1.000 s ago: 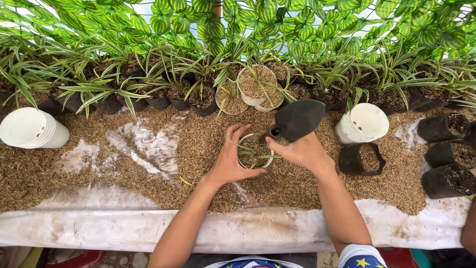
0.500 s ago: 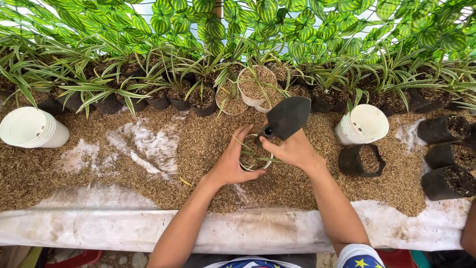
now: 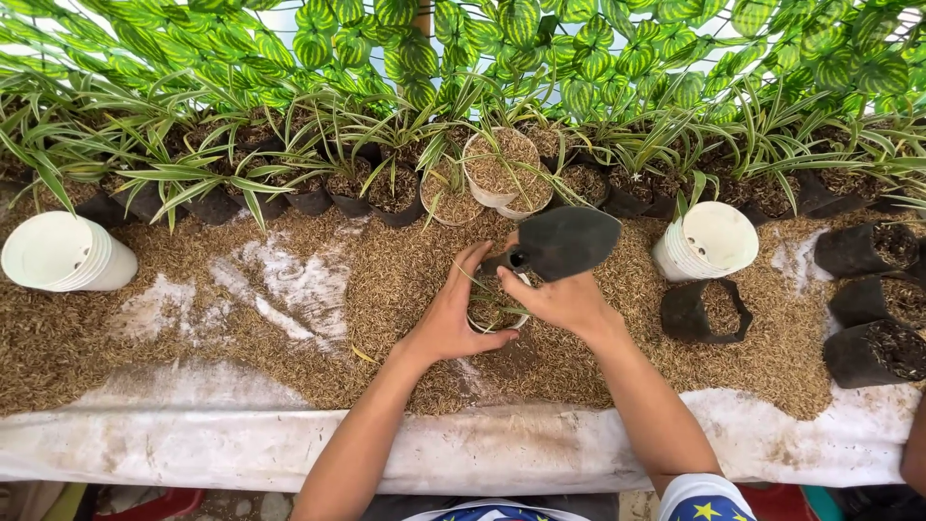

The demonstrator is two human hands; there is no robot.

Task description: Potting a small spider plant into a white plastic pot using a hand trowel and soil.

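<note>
As seemingly cupped: hands (image 3: 511,304) around pot (image 3: 497,307).

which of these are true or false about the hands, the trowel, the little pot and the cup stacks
1. The right hand holds a black trowel. True.
2. The left hand rests flat on the husks, away from any pot. False: it cups the small white pot.
3. The small white pot holds a green seedling. True.
4. The trowel blade is buried in the rice husks. False: it is raised above them.
5. Stacks of white cups lie at the left and right. True.
</note>
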